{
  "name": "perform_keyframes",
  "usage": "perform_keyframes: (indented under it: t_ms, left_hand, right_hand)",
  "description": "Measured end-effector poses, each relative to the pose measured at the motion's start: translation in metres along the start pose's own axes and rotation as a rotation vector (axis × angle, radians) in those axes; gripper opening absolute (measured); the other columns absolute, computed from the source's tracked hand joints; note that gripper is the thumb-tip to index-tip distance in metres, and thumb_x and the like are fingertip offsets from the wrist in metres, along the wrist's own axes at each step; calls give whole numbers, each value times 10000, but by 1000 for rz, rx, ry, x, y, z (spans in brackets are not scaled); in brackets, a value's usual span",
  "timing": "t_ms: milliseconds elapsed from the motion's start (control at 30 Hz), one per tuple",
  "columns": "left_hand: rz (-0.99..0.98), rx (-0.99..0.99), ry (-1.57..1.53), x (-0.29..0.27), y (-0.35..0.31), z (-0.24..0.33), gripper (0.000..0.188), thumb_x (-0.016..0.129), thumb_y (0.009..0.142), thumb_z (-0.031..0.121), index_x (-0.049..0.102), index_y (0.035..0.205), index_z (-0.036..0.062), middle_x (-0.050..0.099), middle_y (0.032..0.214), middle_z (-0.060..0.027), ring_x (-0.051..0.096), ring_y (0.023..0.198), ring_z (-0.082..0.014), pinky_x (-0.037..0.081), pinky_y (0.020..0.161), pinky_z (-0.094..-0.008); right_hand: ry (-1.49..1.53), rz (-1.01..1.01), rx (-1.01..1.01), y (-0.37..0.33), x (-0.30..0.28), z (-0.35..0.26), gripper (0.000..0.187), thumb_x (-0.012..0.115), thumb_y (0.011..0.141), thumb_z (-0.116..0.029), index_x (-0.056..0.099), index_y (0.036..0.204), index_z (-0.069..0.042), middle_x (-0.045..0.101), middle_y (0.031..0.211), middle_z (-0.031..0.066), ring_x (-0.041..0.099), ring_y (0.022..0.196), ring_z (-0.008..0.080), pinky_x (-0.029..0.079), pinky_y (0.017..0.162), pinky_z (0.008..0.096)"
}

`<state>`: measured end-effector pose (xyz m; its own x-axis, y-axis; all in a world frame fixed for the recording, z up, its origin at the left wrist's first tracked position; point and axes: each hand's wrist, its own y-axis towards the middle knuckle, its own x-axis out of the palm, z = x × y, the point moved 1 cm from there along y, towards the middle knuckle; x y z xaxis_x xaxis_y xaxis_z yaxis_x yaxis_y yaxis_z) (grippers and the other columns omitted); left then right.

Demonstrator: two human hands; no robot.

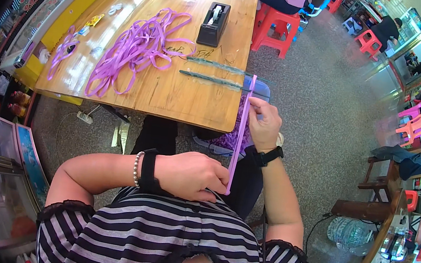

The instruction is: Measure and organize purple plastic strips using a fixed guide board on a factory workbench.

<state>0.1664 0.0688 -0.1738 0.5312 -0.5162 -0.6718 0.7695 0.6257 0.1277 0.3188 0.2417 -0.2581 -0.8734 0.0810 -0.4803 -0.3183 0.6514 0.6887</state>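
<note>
A purple ribbon (239,140) stretches between my hands beside the table's right edge. My left hand (191,174), in front of my body, pinches its near end. Farther forward, the fingers of my right hand (265,125) are closed on the ribbon's upper part. Beyond them the ribbon reaches two thin dark green rods (212,80), which jut past the table edge and look taped down; whether it loops around both, I cannot tell. Beneath them, partly hidden by the table, a bluish plastic bin (264,89) holds purple pieces. A loose heap of purple ribbon (145,43) lies on the table.
On the wooden table (172,100) stands a black tape dispenser (214,24); a smaller ribbon bundle (63,53) and a yellow wrapper (93,21) lie left. A person on a red stool (277,31) sits beyond. Wooden stools (366,200) and a large clear bottle (350,234) are right.
</note>
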Motion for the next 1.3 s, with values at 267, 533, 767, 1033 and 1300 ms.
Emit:
perform_keyframes:
  t_ms: [267, 533, 767, 1033, 1300]
  left_hand:
    - [19, -16, -50, 0, 1, 1, 300, 726, 837, 164, 701, 1108, 37, 661, 1064, -107, 653, 966, -293, 551, 819, -388]
    - [34, 18, -83, -17, 4, 6, 279, 733, 837, 146, 715, 1094, 38, 669, 1033, -108, 659, 938, -290, 552, 802, -375]
    - [181, 124, -311, -80, 22, 22, 313, 766, 834, 79, 720, 1141, 46, 681, 1007, -108, 658, 930, -243, 524, 823, -331]
    - [519, -27, -441, -161, 59, 8, 345, 719, 910, 162, 677, 1237, 61, 678, 942, 0, 594, 794, -87, 489, 726, -245]
    - [679, -401, -538, -237, 108, -37, 355, 597, 997, 253, 613, 1270, 26, 637, 1081, -13, 563, 864, -95, 484, 781, -257]
  right_hand:
    - [-92, -18, -210, 8, -4, 7, 143, 715, 804, -42, 689, 927, -109, 684, 860, 44, 643, 780, 244, 468, 734, 351]
    - [-222, -46, -280, 13, -13, -1, 123, 721, 805, -120, 680, 920, -137, 659, 921, 1, 624, 862, 199, 419, 823, 363]
    - [-288, -72, -342, 24, -20, -5, 116, 709, 799, -138, 687, 909, -164, 685, 978, 0, 616, 1013, 203, 375, 926, 425]
    - [-258, -197, -289, 51, -29, -8, 90, 707, 810, -167, 643, 861, -129, 665, 907, -11, 610, 1010, 197, 340, 1019, 476]
    - [-123, -399, -85, 84, -31, 2, 88, 696, 845, -171, 651, 857, -96, 666, 913, 23, 606, 1030, 230, 281, 1099, 506]
